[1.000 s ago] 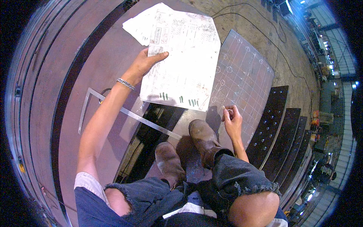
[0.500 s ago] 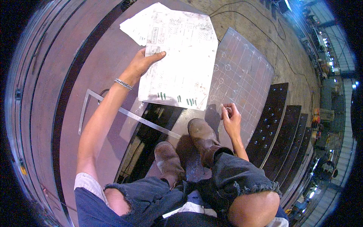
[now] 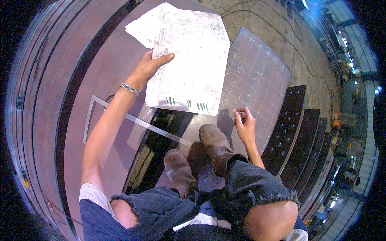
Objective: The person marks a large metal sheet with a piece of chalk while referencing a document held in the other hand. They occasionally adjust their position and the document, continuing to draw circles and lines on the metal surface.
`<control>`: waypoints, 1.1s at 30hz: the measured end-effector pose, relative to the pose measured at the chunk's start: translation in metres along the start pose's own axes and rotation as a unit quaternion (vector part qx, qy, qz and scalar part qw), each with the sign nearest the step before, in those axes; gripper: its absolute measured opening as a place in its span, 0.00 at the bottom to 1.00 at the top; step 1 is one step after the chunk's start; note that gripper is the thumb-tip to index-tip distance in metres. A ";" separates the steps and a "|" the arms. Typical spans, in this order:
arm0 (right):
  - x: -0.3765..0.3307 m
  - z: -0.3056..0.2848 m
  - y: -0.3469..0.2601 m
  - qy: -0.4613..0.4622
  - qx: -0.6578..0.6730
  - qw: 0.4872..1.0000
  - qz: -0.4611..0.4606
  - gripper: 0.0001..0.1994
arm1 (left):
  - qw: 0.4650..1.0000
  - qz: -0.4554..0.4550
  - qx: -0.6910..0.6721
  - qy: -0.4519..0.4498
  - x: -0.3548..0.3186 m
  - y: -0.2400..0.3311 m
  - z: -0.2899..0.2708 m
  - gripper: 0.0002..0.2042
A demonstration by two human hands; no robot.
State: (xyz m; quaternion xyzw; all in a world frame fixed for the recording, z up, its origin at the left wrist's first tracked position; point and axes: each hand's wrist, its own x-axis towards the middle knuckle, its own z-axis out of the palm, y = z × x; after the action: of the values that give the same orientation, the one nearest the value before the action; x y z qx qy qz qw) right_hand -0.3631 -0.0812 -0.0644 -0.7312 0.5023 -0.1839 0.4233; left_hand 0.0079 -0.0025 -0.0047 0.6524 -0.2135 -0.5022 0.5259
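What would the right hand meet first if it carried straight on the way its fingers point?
Probably the grey marked steel plate: the right hand holds a small marker-like piece aimed up-left at its grid lines, seemingly already at the surface; depth is unclear.

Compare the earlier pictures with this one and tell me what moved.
Little changed. The left hand keeps its hold on the near edge of the paper drawing, which has shifted only slightly. The right hand stays low over the marked steel plate, still pinching a small marker. The boots, the metal square and the drilled dark plates lie as before.
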 end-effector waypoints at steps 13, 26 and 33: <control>0.000 -0.003 0.000 -0.026 -0.013 1.000 0.005 0.06 | 1.000 0.007 -0.023 0.010 -0.011 0.009 0.007 0.25; -0.001 -0.004 -0.007 -0.032 -0.005 0.999 0.012 0.06 | 1.000 0.001 0.002 0.002 -0.009 0.008 0.006 0.28; -0.001 -0.006 -0.010 -0.042 -0.014 0.999 0.022 0.06 | 1.000 0.000 0.006 0.001 -0.009 0.008 0.005 0.27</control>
State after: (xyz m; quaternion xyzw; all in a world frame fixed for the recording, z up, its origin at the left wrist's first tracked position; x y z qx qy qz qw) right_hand -0.3617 -0.0815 -0.0525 -0.7330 0.5021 -0.1369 0.4380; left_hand 0.0019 -0.0005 0.0066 0.6555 -0.2162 -0.5004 0.5226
